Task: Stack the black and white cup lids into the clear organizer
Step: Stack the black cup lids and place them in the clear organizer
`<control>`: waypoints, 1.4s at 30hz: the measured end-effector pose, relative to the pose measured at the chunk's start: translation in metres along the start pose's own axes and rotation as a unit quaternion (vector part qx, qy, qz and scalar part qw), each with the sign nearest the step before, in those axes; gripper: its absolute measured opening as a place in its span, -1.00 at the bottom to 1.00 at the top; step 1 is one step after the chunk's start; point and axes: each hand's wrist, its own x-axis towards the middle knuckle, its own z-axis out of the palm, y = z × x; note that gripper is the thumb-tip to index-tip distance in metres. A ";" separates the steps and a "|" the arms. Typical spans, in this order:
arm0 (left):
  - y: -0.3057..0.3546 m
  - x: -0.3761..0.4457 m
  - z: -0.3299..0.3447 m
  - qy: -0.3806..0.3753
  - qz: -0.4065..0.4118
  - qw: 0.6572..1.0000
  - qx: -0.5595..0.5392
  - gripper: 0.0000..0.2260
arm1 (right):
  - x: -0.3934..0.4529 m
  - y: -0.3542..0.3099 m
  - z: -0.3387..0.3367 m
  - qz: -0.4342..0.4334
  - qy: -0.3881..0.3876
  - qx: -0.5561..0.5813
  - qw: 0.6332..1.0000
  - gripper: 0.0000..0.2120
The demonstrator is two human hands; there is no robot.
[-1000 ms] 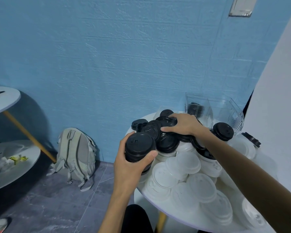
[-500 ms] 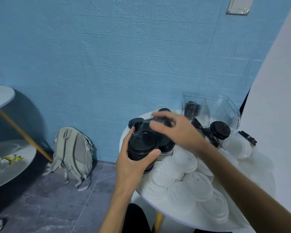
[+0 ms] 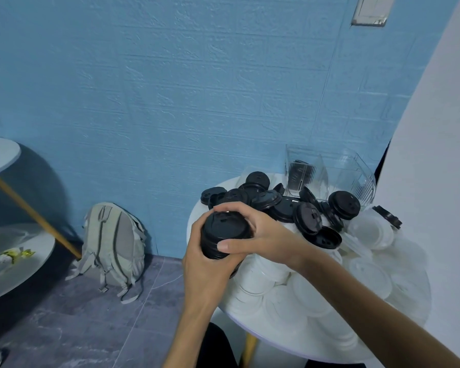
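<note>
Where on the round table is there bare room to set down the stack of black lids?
Little room. Bare table shows only along the left edge, beside the black lids. White lids crowd the front and right up to the rim. The clear organizer at the back has open room inside. Both hands, left and right, grip the stack.

Right hand (image 3: pixel 260 235) moved from loose lids, now gripping black lid stack (image 3: pixel 223 235)

My left hand (image 3: pixel 205 264) and right hand (image 3: pixel 260 240) both grip a stack of black lids (image 3: pixel 223 235) beside the round table (image 3: pixel 290 338) heaped with lids.
</note>
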 end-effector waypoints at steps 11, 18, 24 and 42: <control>0.001 0.005 0.003 -0.023 -0.030 0.999 -0.028 -0.37 | 0.059 0.003 -0.089 0.075 0.171 -0.300 0.936 -0.36; 0.000 0.007 0.001 -0.030 -0.036 0.999 -0.025 -0.32 | 0.072 0.027 -0.095 0.173 0.088 -0.460 0.867 -0.22; 0.001 0.010 0.000 -0.025 -0.036 0.999 -0.026 -0.32 | 0.064 0.017 -0.102 0.149 0.158 -0.426 0.878 -0.20; 0.002 0.006 0.003 -0.025 -0.026 0.999 -0.011 -0.04 | -0.001 -0.018 -0.002 0.027 0.037 0.037 0.998 -0.43</control>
